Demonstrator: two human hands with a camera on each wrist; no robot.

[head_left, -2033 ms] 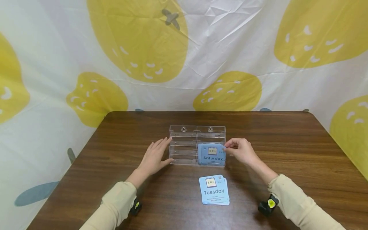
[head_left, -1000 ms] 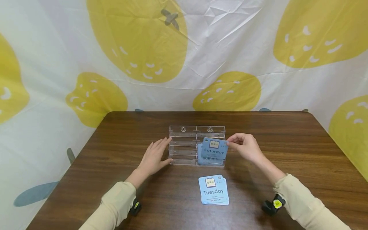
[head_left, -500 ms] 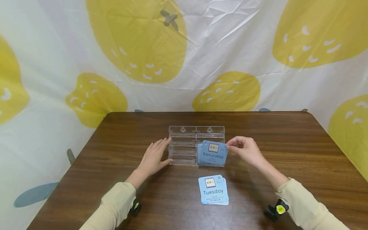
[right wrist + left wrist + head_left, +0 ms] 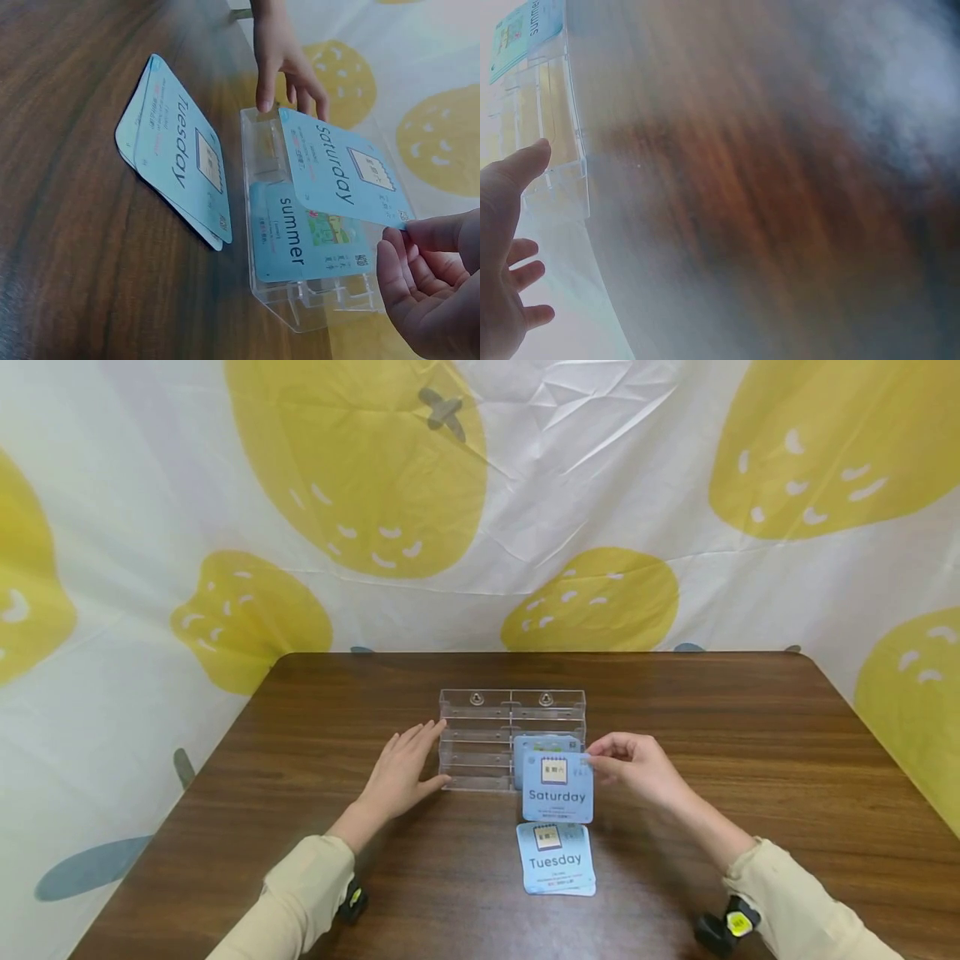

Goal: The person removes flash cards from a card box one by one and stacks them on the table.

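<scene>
My right hand point(image 4: 633, 766) pinches the Saturday flashcard point(image 4: 557, 787) by its upper right corner. In the right wrist view that card point(image 4: 341, 166) is lifted in front of the clear card rack point(image 4: 264, 142). A summer flashcard point(image 4: 300, 247) sits in the rack's lower right pocket, partly covered by the held card in the head view. With fingers spread, my left hand point(image 4: 405, 768) touches the left side of the clear rack point(image 4: 476, 760). On the table before the rack lies a small pile topped by the Tuesday flashcard point(image 4: 556, 860).
Brown wood-grain table point(image 4: 360, 877) lies under everything. A white curtain with yellow fruit prints point(image 4: 592, 597) hangs behind its far edge. Each wrist wears a black strap-on camera, such as the right wrist camera point(image 4: 729, 927).
My right hand has drawn the Saturday card up out of the rack's lower right pocket and moved it toward me, baring the card behind. My left hand stays at the rack.
</scene>
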